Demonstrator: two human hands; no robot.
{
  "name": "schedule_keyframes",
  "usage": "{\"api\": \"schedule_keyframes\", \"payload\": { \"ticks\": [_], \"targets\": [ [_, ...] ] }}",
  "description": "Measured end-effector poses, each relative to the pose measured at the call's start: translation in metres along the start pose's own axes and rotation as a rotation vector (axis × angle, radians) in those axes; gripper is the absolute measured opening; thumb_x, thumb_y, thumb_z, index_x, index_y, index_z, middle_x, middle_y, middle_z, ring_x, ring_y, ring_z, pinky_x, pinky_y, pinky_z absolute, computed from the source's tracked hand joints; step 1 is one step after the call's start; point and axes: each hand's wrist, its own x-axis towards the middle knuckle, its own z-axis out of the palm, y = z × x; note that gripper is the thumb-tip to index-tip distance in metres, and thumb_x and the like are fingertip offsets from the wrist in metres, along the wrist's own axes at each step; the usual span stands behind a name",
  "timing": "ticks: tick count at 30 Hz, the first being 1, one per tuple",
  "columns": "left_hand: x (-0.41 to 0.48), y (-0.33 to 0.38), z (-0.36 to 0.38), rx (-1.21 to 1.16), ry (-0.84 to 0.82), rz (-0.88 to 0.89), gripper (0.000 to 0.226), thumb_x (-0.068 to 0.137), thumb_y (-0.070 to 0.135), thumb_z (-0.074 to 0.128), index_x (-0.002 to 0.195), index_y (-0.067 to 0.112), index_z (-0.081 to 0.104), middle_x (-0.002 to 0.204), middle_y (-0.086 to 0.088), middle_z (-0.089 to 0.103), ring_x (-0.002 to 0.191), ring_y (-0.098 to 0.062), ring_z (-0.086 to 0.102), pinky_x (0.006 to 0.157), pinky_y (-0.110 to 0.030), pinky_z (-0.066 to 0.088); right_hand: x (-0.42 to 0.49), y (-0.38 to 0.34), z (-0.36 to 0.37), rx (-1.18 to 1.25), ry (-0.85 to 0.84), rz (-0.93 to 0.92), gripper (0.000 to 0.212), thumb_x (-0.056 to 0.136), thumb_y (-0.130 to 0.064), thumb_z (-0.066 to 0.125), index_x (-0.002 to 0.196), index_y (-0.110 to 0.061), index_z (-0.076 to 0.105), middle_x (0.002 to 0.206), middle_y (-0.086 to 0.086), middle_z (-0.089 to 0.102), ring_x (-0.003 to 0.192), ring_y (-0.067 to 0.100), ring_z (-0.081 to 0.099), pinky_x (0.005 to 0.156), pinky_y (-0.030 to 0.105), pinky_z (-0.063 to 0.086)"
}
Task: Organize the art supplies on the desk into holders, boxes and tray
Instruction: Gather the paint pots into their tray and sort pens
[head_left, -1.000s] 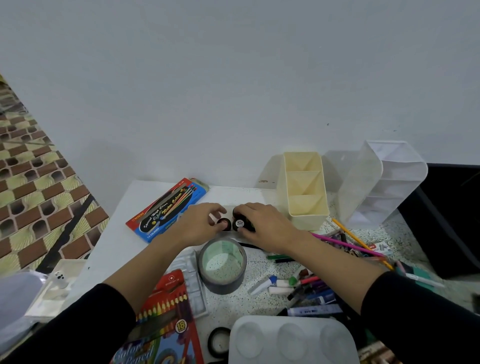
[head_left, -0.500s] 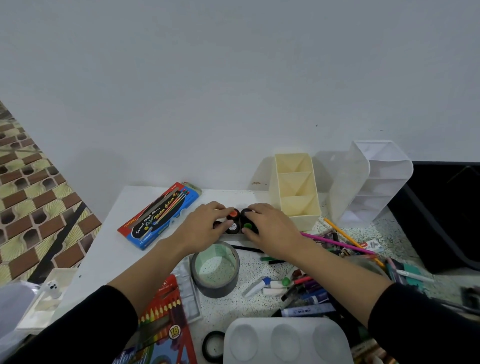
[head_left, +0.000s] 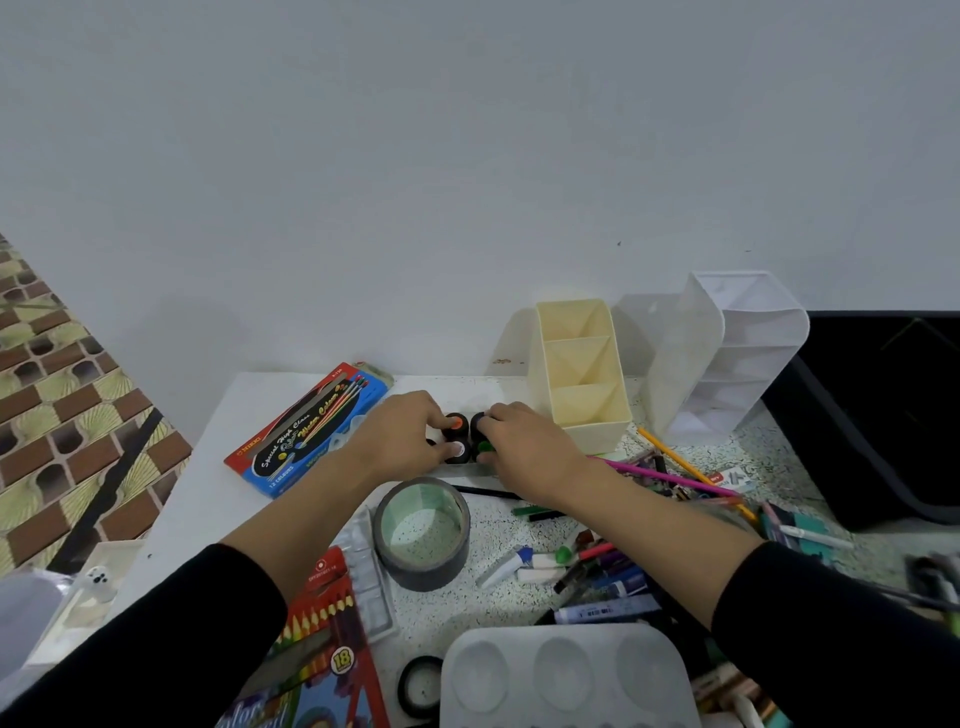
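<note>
Desk (head_left: 249, 415) first: white slab against the wall, clutter everywhere. Black tray (head_left: 883, 415) over on the right side. White holder (head_left: 727, 364) and cream holder (head_left: 582, 374) standing side by side at the back. Palette (head_left: 566, 675) nearest the camera, blue watercolour box (head_left: 306, 431) back-left, grey tape roll (head_left: 423, 535) dead centre, heap of pens (head_left: 613, 571) to the right of it.

Key bit: little black paint pots (head_left: 456, 423), bunched two by two and touching, just left of the cream holder's near end. Left hand (head_left: 400, 441) in from the left, thumb and fingers curled round the left pair (orange cap, whitish cap). Right hand (head_left: 530, 452) in from the right, fingers curled over the right pair, green cap peeking out underneath.

So: pots squarely between the two sets of fingertips, no gap showing on either side. No long axis to fuss over, just stubby round things standing upright. Right hand nearer the cream holder, tray further right again.

Guessing a shift of the whole bunch as one, destination unclear. Main risk, probably: a pot squirting out of the squeeze.
</note>
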Motion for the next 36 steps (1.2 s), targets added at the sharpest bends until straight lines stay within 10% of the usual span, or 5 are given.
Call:
{"api": "schedule_keyframes", "payload": {
  "ticks": [12, 17, 23, 31, 36],
  "targets": [
    [-0.018, 0.018, -0.004, -0.007, 0.052, 0.134, 0.024, 0.094, 0.040, 0.065, 0.113, 0.028, 0.071, 0.097, 0.004, 0.054, 0.078, -0.005, 0.052, 0.083, -0.035, 0.050, -0.029, 0.003, -0.040, 0.342, 0.178, 0.088, 0.028, 0.098, -0.029, 0.061, 0.120, -0.012, 0.067, 0.122, 0.003, 0.066, 0.113, 0.019, 0.059, 0.098, 0.034, 0.047],
    [-0.045, 0.064, -0.018, -0.199, 0.078, 0.296, 0.007, 0.093, 0.030, 0.069, 0.098, 0.028, 0.073, 0.081, 0.010, 0.061, 0.075, -0.011, 0.056, 0.071, -0.029, 0.048, -0.077, 0.021, -0.087, 0.679, 0.320, 0.190, 0.009, 0.097, -0.023, 0.064, 0.094, -0.021, 0.073, 0.085, -0.009, 0.072, 0.080, 0.010, 0.069, 0.078, 0.025, 0.056],
    [-0.077, 0.117, 0.004, -0.241, -0.128, 0.462, 0.008, 0.096, 0.034, 0.066, 0.095, 0.029, 0.072, 0.085, 0.012, 0.066, 0.081, -0.011, 0.060, 0.070, -0.026, 0.049, -0.146, 0.062, -0.102, 0.419, 0.092, 0.152, 0.007, 0.095, -0.027, 0.067, 0.092, -0.026, 0.072, 0.082, -0.012, 0.070, 0.079, 0.005, 0.063, 0.066, 0.014, 0.045],
    [-0.087, 0.147, 0.036, -0.163, -0.246, 0.403, 0.017, 0.096, 0.045, 0.062, 0.091, 0.031, 0.070, 0.086, 0.016, 0.066, 0.082, -0.005, 0.061, 0.069, -0.023, 0.049, -0.200, 0.108, -0.083, 0.316, -0.002, 0.221, 0.022, 0.092, -0.039, 0.067, 0.113, -0.031, 0.067, 0.095, -0.011, 0.064, 0.085, 0.006, 0.060, 0.077, 0.028, 0.051],
    [-0.101, 0.155, 0.046, -0.173, -0.329, 0.386, 0.019, 0.095, 0.046, 0.064, 0.094, 0.029, 0.071, 0.089, 0.014, 0.067, 0.085, -0.008, 0.061, 0.070, -0.017, 0.048, -0.204, 0.111, -0.058, 0.379, 0.058, 0.262, 0.017, 0.095, -0.027, 0.059, 0.088, -0.015, 0.069, 0.073, 0.001, 0.065, 0.067, 0.023, 0.059, 0.067, 0.045, 0.051]
  ]
}}
